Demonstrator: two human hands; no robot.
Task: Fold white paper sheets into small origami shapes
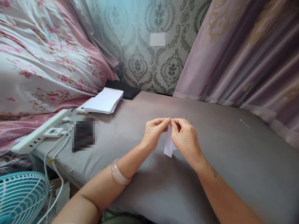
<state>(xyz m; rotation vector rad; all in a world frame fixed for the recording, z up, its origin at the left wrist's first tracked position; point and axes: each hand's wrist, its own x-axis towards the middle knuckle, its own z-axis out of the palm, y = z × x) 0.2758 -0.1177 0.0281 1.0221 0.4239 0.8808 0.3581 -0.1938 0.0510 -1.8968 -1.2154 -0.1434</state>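
Note:
A narrow white strip of paper hangs down between my two hands above the grey cloth surface. My left hand pinches its upper end between thumb and fingers. Right beside it, my right hand pinches the same end, with the fingertips of both hands almost touching. Behind the right hand a small pale edge of paper shows; most of that part is hidden. A pale bangle circles my left forearm.
Left of my hands lie a stack of white paper, a black flat item and a blurred dark object. A white power strip with cables runs along the left edge, above a blue fan. A thin pale stick lies far right.

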